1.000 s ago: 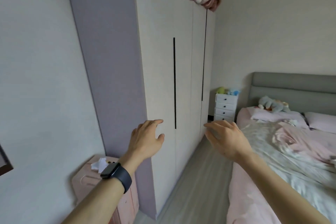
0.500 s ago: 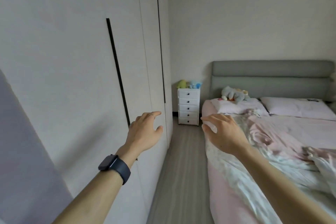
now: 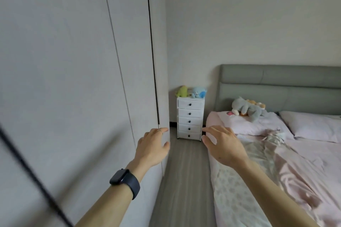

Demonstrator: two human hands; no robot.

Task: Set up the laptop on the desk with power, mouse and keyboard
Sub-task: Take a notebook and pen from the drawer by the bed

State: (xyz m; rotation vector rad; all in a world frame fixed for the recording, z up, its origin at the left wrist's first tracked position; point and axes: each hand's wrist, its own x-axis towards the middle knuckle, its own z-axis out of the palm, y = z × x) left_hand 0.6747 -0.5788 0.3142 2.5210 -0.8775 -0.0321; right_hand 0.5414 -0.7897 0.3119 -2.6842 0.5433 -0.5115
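Observation:
No laptop, desk, mouse, keyboard or power cable is in view. My left hand [image 3: 152, 146] is stretched out in front of me, fingers relaxed and empty, with a ring on one finger and a dark watch on the wrist. It hovers in front of the wardrobe's near edge. My right hand [image 3: 222, 145] is also held out, fingers loosely spread and holding nothing, above the left edge of the bed.
A tall pale wardrobe [image 3: 73, 79] fills the left. A bed [image 3: 295, 162] with pink bedding, pillows and a plush toy [image 3: 247, 108] fills the right. A narrow strip of wood floor [image 3: 184, 180] leads to a white drawer chest [image 3: 190, 118] with two plush toys on top.
The view has swung right and moved forward along the wardrobe. The pink cabinet has left the view; the bed and drawer chest are nearer. Both hands stay held out, empty.

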